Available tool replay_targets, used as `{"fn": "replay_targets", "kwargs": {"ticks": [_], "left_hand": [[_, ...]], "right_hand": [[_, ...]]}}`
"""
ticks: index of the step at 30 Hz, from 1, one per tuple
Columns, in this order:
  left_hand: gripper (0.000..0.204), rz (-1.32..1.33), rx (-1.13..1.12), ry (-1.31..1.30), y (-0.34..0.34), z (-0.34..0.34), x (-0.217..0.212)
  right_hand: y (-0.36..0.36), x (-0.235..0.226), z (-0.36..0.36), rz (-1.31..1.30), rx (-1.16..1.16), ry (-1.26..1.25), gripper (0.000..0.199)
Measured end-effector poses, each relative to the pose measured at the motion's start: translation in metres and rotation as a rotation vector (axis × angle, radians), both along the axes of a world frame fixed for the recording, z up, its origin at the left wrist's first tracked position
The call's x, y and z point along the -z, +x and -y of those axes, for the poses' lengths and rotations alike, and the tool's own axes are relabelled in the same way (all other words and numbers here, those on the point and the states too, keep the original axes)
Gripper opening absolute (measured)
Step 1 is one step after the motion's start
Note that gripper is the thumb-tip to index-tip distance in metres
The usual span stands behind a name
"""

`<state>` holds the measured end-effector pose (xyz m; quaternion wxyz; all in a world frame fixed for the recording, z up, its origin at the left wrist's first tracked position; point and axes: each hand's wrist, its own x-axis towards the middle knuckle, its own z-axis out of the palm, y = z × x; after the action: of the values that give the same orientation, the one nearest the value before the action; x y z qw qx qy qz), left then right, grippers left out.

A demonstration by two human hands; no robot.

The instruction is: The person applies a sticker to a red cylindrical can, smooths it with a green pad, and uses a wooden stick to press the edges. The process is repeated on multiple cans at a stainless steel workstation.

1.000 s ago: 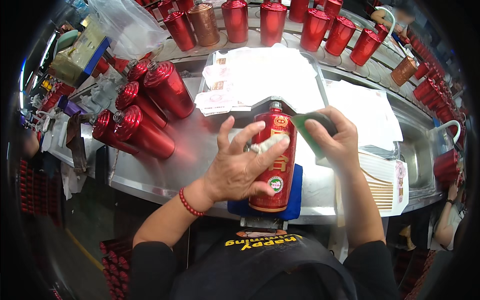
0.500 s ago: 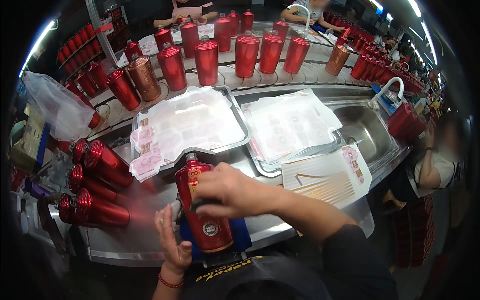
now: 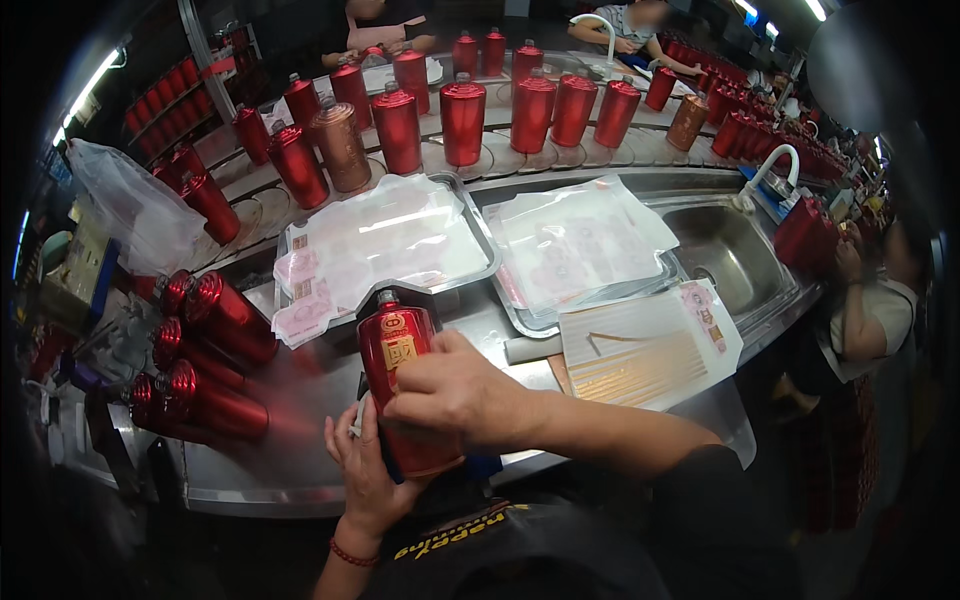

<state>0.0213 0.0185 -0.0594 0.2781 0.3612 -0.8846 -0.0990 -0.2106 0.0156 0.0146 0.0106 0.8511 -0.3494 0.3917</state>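
At the near edge of the steel surface (image 3: 300, 460) a glossy red bottle (image 3: 405, 385) lies with its small grey cap pointing away from the person and a gold-and-white label on its upper face; its base end reaches the surface's near edge, over something blue that shows just beneath it. The left hand (image 3: 362, 470) cups the bottle from the left and below, its fingers curled against the bottle's side and gripping it, a red bead bracelet on the wrist. The right hand (image 3: 455, 390) lies across the bottle's top from the right, fingers (image 3: 405, 405) closed over its body just below the label, so the bottle is clasped between both hands. Toward the left edge, several more red bottles (image 3: 215, 350) lie on their sides in a stack. Farther in, two shallow metal trays (image 3: 480, 235) hold sheets of clear film and printed labels, and a gold-striped sheet (image 3: 640, 350) rests to the right near a sink (image 3: 725, 245). Along the far edge stands a curved row of upright red bottles (image 3: 465, 120).
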Motion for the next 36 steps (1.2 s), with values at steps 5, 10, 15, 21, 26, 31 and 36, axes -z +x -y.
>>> {"fn": "replay_targets", "kwargs": {"ticks": [5,10,15,21,26,31,36], "left_hand": [[0.111,0.007,0.02,-0.011,-0.007,-0.001,-0.004],[0.102,0.004,0.062,-0.037,0.014,0.01,0.024],[0.105,-0.084,0.033,0.099,-0.006,-0.004,0.002],[0.101,-0.122,0.051,0.135,0.007,0.004,0.029],[0.1,-0.089,0.01,-0.11,0.004,-0.012,0.002],[0.083,-0.066,0.1,-0.258,-0.001,-0.021,-0.005],[0.084,-0.103,0.001,-0.199,-0.012,-0.023,0.008]], "right_hand": [[-0.024,0.022,0.04,0.332,0.344,-0.01,0.019],[0.015,0.013,-0.018,0.11,-0.157,0.173,0.017],[-0.015,0.022,0.008,0.252,0.302,-0.083,0.016],[0.005,0.018,-0.029,0.237,-0.067,0.072,0.017],[0.016,0.023,-0.045,0.259,-0.043,-0.003,0.02],[0.016,0.041,-0.045,0.91,0.14,0.535,0.024],[0.003,0.065,-0.049,0.937,0.384,0.644,0.03]]}}
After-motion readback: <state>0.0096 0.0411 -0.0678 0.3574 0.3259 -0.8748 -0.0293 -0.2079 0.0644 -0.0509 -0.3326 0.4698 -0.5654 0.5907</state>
